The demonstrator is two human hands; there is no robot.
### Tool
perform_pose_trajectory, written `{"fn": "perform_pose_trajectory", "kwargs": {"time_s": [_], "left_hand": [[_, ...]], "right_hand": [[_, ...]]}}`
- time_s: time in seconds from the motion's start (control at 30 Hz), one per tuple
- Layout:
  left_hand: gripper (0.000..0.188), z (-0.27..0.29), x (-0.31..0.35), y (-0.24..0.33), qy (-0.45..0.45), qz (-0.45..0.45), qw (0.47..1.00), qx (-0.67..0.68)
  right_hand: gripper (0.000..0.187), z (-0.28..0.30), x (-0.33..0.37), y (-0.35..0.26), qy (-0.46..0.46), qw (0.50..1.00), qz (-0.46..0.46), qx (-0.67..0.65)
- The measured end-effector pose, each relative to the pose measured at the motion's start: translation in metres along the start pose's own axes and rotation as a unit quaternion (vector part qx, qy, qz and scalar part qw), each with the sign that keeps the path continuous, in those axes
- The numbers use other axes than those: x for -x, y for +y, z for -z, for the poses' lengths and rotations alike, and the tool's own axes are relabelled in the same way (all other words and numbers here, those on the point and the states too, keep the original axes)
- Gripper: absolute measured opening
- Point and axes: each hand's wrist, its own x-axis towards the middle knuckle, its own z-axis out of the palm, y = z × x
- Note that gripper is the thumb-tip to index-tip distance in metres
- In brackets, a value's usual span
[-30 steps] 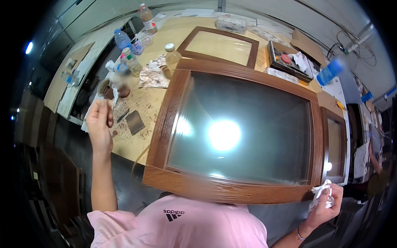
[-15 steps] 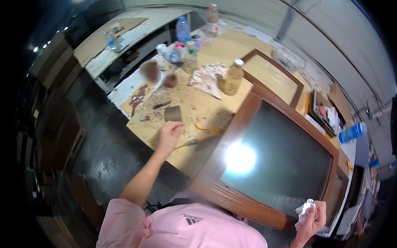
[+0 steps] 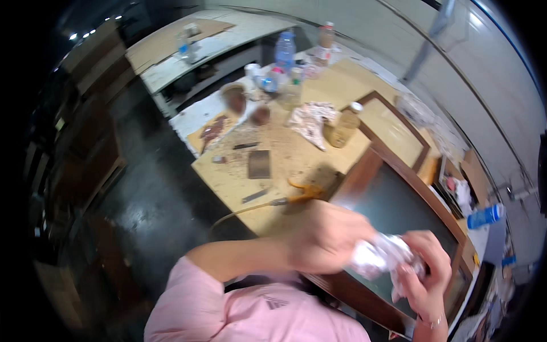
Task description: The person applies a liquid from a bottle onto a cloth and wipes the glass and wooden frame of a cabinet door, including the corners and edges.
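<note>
A crumpled white rag [image 3: 376,257] is stretched between my hands, above the near part of a brown wooden frame [image 3: 456,228] with a dark glassy panel [image 3: 376,194]. My left hand [image 3: 327,236], blurred by motion, is closed at the rag's left end. Curled around its right end are the fingers of my right hand [image 3: 427,265]. On the table left of the frame lie an orange air blow gun [image 3: 305,192] with a hose, a thin grey strip [image 3: 254,195] and a brown square of what looks like sandpaper [image 3: 259,165].
Past the wooden frame stand a bottle of yellowish liquid [image 3: 343,126] and a stained cloth [image 3: 310,122]. Several more bottles and cups are farther back. Another wooden frame [image 3: 399,122] lies toward the wall. A blue bottle [image 3: 485,216] is at the right. A second table [image 3: 228,43] stands far left.
My left hand has left the table beside the brown square and come right to the rag. The rag is lifted and spread between both hands. The grey strip now shows uncovered. The view has shifted.
</note>
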Motion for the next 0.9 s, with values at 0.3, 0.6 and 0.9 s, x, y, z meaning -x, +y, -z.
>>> {"fn": "perform_pose_trajectory", "kwargs": {"time_s": [0.3, 0.6, 0.9], "left_hand": [[0.024, 0.014, 0.032, 0.007, 0.214, 0.274, 0.909, 0.229], [0.018, -0.001, -0.006, 0.002, 0.08, 0.274, 0.955, 0.079], [0.049, -0.053, -0.053, -0.056, -0.304, 0.023, 0.913, -0.273]], "right_hand": [[0.022, 0.014, -0.001, 0.041, -0.127, 0.959, -0.122, -0.22], [0.046, 0.036, 0.047, 0.061, -0.033, 0.993, 0.009, 0.114], [0.067, 0.134, 0.168, 0.219, 0.228, 0.836, -0.416, 0.276]]}}
